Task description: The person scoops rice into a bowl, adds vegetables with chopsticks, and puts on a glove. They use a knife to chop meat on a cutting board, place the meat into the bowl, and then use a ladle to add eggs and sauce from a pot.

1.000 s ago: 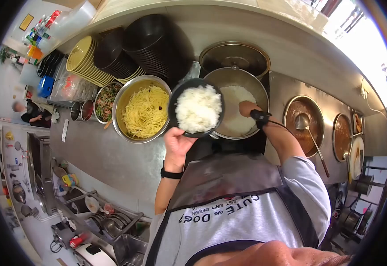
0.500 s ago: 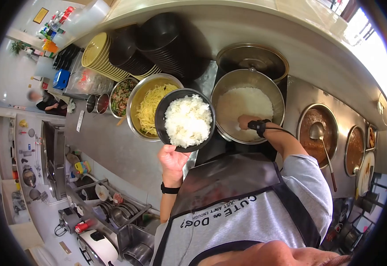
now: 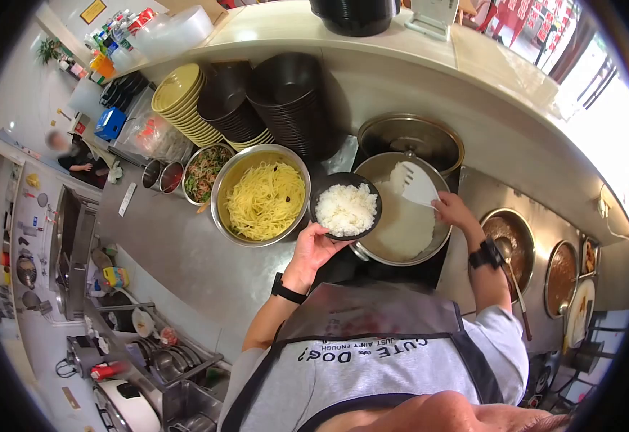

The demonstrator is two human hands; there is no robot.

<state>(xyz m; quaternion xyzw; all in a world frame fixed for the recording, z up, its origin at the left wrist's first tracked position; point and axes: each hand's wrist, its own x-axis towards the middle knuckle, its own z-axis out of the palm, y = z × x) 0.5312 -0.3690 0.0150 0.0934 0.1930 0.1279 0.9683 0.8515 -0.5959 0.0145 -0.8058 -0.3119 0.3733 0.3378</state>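
My left hand point(image 3: 313, 253) grips a black bowl point(image 3: 321, 189) by its near edge, thumb on the rim. White rice point(image 3: 345, 209) is heaped in it. The bowl is level with the left side of a large metal pot point(image 3: 378, 167), overlapping its rim. My right hand point(image 3: 456, 210) is closed around the handle of a white rice paddle point(image 3: 419, 186). Its blade is over the far right part of the pot, with little or no rice visible on it. Pale rice point(image 3: 401, 232) covers the pot's inside. A metal lid point(image 3: 411, 133) leans behind the pot.
Left of the bowl stands a metal basin point(image 3: 218, 209) of yellow shreds, beside a container of chopped vegetables point(image 3: 206, 173). Behind are stacked black bowls point(image 3: 285, 108) and yellow bowls point(image 3: 185, 101). At right sit sauce pots point(image 3: 519, 230), one with a ladle point(image 3: 516, 288). Another person point(image 3: 80, 162) is far left.
My right hand has come up from inside the pot to its right rim, and the rice paddle now shows clearly. The bowl of rice has shifted right, toward the pot. The view has tilted upward.
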